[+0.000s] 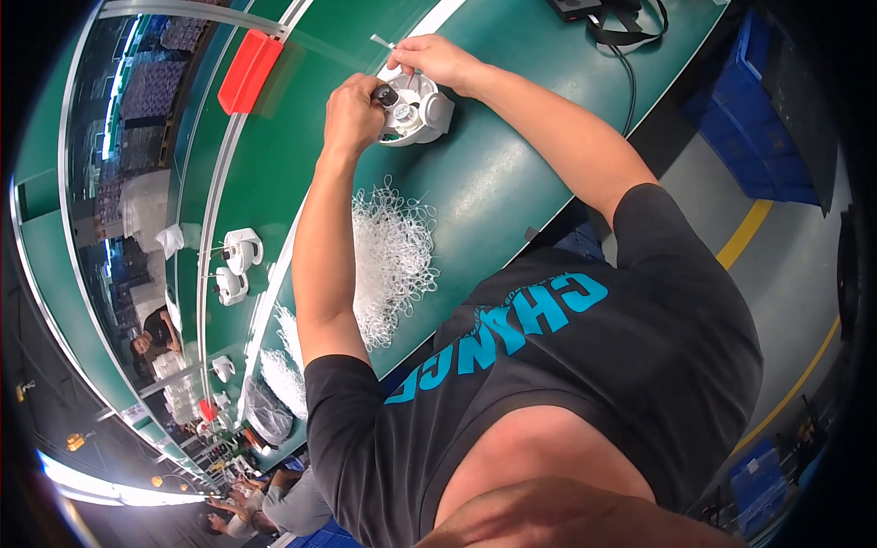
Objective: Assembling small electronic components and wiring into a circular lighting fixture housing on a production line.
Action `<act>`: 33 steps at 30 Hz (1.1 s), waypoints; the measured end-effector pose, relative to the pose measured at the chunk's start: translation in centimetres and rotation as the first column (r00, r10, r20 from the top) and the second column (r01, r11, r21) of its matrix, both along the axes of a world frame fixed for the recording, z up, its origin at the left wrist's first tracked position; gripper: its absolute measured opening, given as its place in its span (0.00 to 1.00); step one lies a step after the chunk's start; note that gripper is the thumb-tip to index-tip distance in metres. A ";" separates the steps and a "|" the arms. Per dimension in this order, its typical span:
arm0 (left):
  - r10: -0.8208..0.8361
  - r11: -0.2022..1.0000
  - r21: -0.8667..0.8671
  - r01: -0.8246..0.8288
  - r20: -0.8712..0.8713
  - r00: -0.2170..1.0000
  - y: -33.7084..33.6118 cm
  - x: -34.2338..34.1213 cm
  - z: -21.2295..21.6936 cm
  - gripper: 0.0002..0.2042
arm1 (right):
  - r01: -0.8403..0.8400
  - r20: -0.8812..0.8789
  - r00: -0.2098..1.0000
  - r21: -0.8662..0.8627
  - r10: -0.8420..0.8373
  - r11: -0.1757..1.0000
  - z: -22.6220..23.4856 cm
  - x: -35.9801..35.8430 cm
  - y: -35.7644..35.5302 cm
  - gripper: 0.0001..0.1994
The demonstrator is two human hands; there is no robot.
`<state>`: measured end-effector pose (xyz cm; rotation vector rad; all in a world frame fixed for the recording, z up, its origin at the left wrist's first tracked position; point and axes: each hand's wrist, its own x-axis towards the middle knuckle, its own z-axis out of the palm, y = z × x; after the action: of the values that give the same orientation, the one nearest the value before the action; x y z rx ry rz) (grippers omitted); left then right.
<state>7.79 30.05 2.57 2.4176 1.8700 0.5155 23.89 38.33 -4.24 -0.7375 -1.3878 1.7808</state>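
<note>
A round white plastic housing [436, 110] with a black cylindrical part and white inner parts rests on the green workbench [512, 173]. My left hand [353, 113] is closed on the left side of this housing, its fingertips close to the black part. At the far edge of the housing, my right hand [440, 64] pinches a thin white strip [381, 41] that looks like a cable tie; its flat end sticks out to the left. Fingers hide part of the strip and the housing's far rim. Nearer me lies a pile of looped white ties [395, 260].
A red bin [249, 71] stands beyond the rail at upper left. Several white housings [241, 251] sit on the green line at left. A black device with a cable [630, 32] lies at the far right of the bench. Blue crates [754, 119] stand right; other people work at lower left.
</note>
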 end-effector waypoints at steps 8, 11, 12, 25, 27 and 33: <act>0.124 0.991 0.035 -0.125 0.029 0.992 -0.1 1.2 -0.6 0.07 | -0.148 0.362 0.928 0.577 -0.089 0.803 1.2 2.2 -1.0 0.10; 0.130 0.990 0.065 -0.128 -0.019 0.991 0.0 1.6 -0.4 0.05 | -0.190 0.390 0.916 0.626 -0.093 0.757 1.3 2.8 -0.7 0.09; 0.130 0.988 0.089 -0.125 -0.059 0.990 0.0 1.6 -0.4 0.04 | -0.216 0.424 0.900 0.641 -0.105 0.736 1.3 2.8 -0.6 0.08; 0.424 0.868 -0.425 -0.257 0.364 0.829 -0.9 -2.8 0.7 0.21 | 0.444 -0.024 0.878 0.418 -0.479 0.793 -2.3 0.2 4.3 0.25; 0.443 0.811 -0.574 -0.113 0.476 0.759 -1.4 -4.1 0.1 0.19 | 0.444 0.054 0.860 0.408 -0.507 0.798 -2.9 0.0 4.3 0.24; 0.507 0.824 -0.567 0.016 0.749 0.426 -2.6 -6.6 0.5 0.14 | 0.350 0.192 0.843 0.513 -0.503 0.784 -2.2 0.0 0.8 0.19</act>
<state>1.20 27.43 3.11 1.0765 1.5391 0.9279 23.90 39.18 -6.39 -1.0115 -1.6109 0.9411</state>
